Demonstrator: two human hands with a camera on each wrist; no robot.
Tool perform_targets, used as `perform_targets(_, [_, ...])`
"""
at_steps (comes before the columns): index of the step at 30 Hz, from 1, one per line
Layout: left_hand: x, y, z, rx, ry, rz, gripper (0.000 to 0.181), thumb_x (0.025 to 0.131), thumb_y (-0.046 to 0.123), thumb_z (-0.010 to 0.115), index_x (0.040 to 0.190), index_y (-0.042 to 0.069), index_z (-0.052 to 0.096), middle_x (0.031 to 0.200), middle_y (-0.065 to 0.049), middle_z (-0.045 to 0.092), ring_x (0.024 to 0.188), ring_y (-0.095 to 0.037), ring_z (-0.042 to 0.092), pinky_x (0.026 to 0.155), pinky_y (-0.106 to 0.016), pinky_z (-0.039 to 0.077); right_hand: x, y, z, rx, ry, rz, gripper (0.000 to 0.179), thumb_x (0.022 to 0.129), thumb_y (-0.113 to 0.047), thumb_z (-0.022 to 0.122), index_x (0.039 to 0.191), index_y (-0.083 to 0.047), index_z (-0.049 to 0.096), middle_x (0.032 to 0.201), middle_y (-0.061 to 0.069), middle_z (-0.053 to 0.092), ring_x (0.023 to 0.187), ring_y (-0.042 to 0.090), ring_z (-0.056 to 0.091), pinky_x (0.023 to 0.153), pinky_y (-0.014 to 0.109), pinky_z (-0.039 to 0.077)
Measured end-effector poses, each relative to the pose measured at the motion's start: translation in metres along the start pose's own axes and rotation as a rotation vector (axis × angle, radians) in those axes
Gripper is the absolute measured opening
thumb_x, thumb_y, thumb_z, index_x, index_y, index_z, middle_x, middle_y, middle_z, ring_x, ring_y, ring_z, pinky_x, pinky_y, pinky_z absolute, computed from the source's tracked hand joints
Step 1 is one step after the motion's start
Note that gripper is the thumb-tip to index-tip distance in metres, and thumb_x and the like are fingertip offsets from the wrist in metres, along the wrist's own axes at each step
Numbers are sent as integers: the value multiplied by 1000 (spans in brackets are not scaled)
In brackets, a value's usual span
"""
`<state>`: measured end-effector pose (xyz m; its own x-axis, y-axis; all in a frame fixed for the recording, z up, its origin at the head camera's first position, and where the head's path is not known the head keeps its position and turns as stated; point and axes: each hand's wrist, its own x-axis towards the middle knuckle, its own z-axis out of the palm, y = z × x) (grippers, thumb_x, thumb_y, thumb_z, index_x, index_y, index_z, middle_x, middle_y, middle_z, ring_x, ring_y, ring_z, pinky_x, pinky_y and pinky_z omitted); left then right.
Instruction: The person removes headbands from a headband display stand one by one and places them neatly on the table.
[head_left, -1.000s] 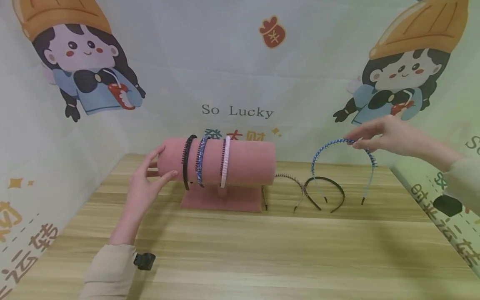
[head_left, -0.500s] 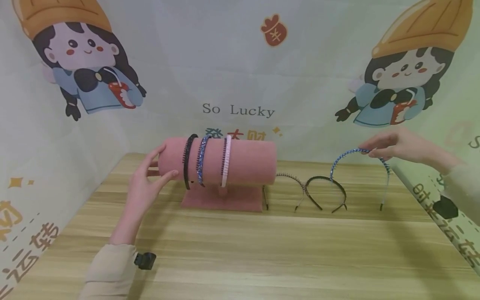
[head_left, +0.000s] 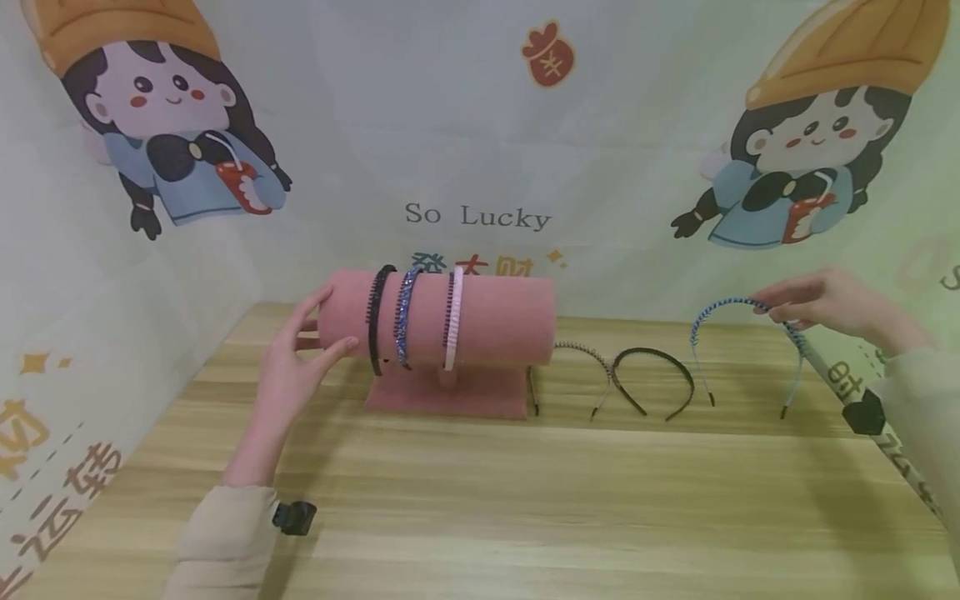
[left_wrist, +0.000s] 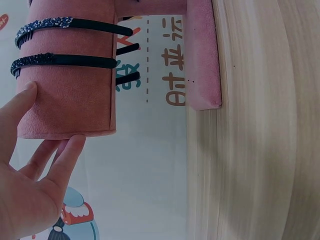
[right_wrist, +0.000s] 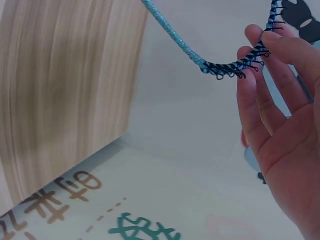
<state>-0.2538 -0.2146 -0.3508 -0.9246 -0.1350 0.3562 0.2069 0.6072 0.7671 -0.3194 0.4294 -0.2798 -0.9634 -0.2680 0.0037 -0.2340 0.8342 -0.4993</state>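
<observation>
My left hand (head_left: 288, 383) holds the left end of a pink padded roll stand (head_left: 506, 321), thumb on its front and fingertips at the end edge in the left wrist view. Around the roll sit a black headband (head_left: 375, 333), a blue glittery headband (head_left: 402, 325) and a pale pink headband (head_left: 452, 321). At the far right, my right hand (head_left: 843, 308) pinches a blue toothed headband (head_left: 701, 321) by its top, legs pointing down. The right wrist view shows thumb and fingers on its wrapped, toothed band (right_wrist: 175, 37). Whether its tips touch the table is unclear.
Right of the stand, a thin toothed headband (head_left: 588, 354) and a plain black headband (head_left: 678, 367) stand side by side on the wooden table (head_left: 525, 492). A printed cloth backdrop (head_left: 337, 125) rises behind and along both sides.
My right hand has carried the blue toothed headband rightward and slightly down, away from the black headband. The left hand stays on the stand's end.
</observation>
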Motion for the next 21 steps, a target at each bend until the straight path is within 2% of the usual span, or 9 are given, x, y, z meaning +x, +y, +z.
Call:
perform_targets(7, [-1, -4, 1, 14, 4, 10, 73, 90, 43, 70, 151, 50, 30, 141, -20, 53, 114, -39, 56, 88, -50, 49, 0, 23, 17, -13, 31, 8, 37, 96, -19, 64, 128, 0, 64, 98, -27, 69, 82, -13, 60, 68, 21, 55])
perform_targets(10, [0, -5, 1, 15, 6, 24, 73, 90, 42, 70, 150, 50, 30, 141, -20, 54, 114, -40, 57, 88, -50, 50, 1, 32, 26, -41, 45, 14, 36, 96, -19, 63, 127, 1, 65, 101, -15, 74, 82, -16, 57, 68, 20, 54])
perform_targets(13, [0, -5, 1, 14, 3, 31, 73, 91, 40, 70, 151, 50, 30, 142, -20, 54, 113, -40, 58, 87, -50, 51, 0, 39, 34, -56, 40, 13, 35, 96, -17, 63, 126, 1, 65, 106, 3, 77, 81, -17, 57, 68, 20, 54])
perform_targets(18, [-1, -4, 1, 13, 5, 37, 72, 90, 40, 70, 151, 48, 31, 147, -16, 50, 114, -39, 57, 89, -50, 50, -2, 49, 43, -52, 34, 19, 35, 97, -15, 61, 125, 5, 64, 108, 11, 76, 81, -20, 53, 69, 19, 52])
perform_targets(21, [0, -4, 0, 13, 9, 41, 72, 91, 40, 70, 151, 48, 31, 148, -16, 49, 114, -39, 57, 89, -51, 50, -2, 53, 47, -72, 62, 13, 34, 97, -16, 61, 124, 4, 65, 110, 18, 74, 82, -19, 53, 71, 21, 52])
